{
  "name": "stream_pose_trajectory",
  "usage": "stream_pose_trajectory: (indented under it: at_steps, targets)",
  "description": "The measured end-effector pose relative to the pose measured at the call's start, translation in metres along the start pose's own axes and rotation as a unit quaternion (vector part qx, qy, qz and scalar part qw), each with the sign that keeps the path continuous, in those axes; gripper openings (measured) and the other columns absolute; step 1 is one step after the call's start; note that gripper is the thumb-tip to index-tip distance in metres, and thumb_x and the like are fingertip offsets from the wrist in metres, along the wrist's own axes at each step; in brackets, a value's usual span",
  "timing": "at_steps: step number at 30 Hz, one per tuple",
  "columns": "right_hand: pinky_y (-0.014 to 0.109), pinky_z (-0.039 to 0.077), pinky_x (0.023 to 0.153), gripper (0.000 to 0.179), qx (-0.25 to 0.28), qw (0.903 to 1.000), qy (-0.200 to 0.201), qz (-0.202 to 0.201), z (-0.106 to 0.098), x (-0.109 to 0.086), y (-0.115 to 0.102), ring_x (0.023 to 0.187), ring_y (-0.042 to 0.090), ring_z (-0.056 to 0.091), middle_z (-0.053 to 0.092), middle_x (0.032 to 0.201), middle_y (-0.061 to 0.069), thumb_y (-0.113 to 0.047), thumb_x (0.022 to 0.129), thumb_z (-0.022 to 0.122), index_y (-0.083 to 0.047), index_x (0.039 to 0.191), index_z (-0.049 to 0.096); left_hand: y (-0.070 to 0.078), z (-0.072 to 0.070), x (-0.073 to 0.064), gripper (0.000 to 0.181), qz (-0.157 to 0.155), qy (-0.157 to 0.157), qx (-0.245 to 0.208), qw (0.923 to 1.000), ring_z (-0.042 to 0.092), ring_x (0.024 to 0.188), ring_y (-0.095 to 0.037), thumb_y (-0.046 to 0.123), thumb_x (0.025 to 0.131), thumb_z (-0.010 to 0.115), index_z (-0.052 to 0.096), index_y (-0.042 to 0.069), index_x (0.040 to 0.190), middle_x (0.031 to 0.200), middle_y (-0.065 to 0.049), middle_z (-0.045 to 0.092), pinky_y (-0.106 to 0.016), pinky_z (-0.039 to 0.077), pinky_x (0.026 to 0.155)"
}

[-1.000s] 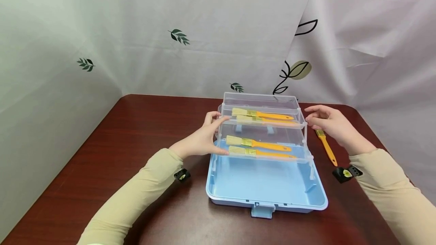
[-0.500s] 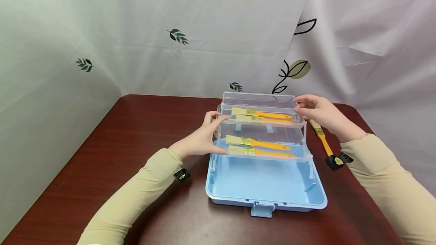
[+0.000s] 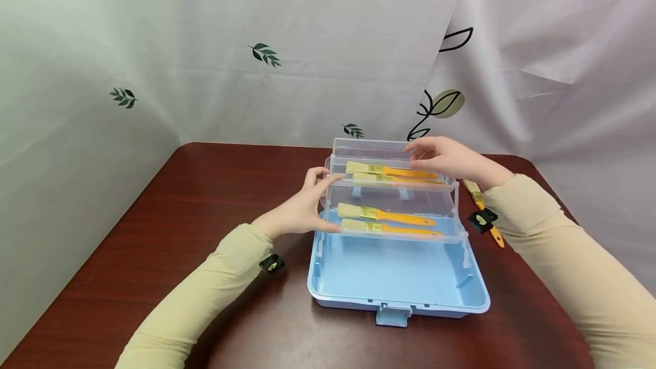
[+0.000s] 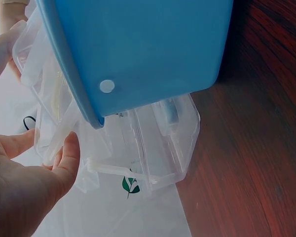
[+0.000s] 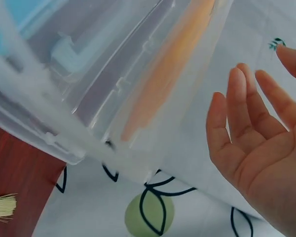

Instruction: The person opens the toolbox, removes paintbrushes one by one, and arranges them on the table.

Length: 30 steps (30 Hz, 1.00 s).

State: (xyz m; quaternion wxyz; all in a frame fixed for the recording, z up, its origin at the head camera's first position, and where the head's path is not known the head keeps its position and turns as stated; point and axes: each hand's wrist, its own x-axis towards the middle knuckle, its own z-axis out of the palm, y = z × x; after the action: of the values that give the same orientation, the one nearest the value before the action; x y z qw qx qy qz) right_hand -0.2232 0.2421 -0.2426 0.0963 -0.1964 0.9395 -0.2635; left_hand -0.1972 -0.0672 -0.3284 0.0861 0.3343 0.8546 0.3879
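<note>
A light blue toolbox [image 3: 394, 278] stands open, with two clear trays raised on hinged arms. Two paintbrushes with yellow handles lie in the upper tray [image 3: 338, 164], among them a rear paintbrush [image 3: 410, 173]. Two more lie in the lower tray, such as the paintbrush [image 3: 410, 219]. At the left ends, my left hand [image 3: 302, 209] holds the trays, fingers at the upper one and thumb at the lower one. My right hand [image 3: 451, 158] hovers over the upper tray's right end, its fingers loosely bent around nothing in the right wrist view.
Another paintbrush [image 3: 496, 237] lies on the dark red table [image 3: 205, 209] to the right of the toolbox, partly hidden by my right wrist. A light curtain [image 3: 297, 95] with leaf prints hangs right behind the table. The toolbox latch [image 3: 393, 316] sticks out in front.
My right hand has moved left from beside the trays to above the upper tray's right end. My left hand, the toolbox and the brushes have stayed put.
</note>
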Motion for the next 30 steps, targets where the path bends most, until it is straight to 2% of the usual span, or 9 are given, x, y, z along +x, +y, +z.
stream_pose_trajectory:
  at_steps: [4,12,21,30]
  targets:
    - [0.048,0.045,0.092,0.041,-0.013,0.9993,-0.033,-0.013,0.003,0.009,-0.004,0.105,0.029,0.059,0.061,0.112,0.013,-0.022,0.092,0.06,-0.004,0.128,0.055,0.0,0.0,0.0,0.099,-0.002,0.002,-0.003,1.0,0.041,0.102,-0.024,0.019,0.071,0.085,0.024,0.013,0.149,0.142,-0.012,0.009,-0.049,0.046,0.088]
    - [0.042,0.047,0.09,0.036,-0.024,0.996,-0.085,-0.015,0.007,0.015,0.002,0.098,0.021,0.06,0.062,0.109,0.011,-0.012,0.09,0.063,-0.004,0.125,0.057,0.002,0.0,0.0,0.098,-0.007,-0.001,-0.004,1.0,0.041,0.105,-0.025,0.018,0.071,0.084,0.024,0.012,0.149,0.142,-0.013,0.009,-0.049,0.046,0.089]
    - [0.047,0.046,0.092,0.037,-0.03,0.9955,-0.088,-0.019,0.005,0.013,0.007,0.106,0.028,0.059,0.061,0.111,0.013,-0.004,0.089,0.063,-0.004,0.125,0.058,0.001,0.0,0.001,0.099,-0.006,0.002,0.001,1.0,0.043,0.101,-0.025,0.02,0.07,0.085,0.024,0.013,0.149,0.142,-0.012,0.009,-0.047,0.046,0.086]
    - [0.043,0.049,0.088,0.036,-0.024,0.9949,-0.094,-0.028,0.003,0.014,0.011,0.102,0.026,0.06,0.062,0.107,0.012,0.004,0.086,0.062,-0.001,0.122,0.06,0.001,0.0,0.0,0.1,-0.006,0.001,0.0,1.0,0.043,0.102,-0.026,0.02,0.07,0.085,0.024,0.014,0.149,0.142,-0.012,0.009,-0.048,0.047,0.087]
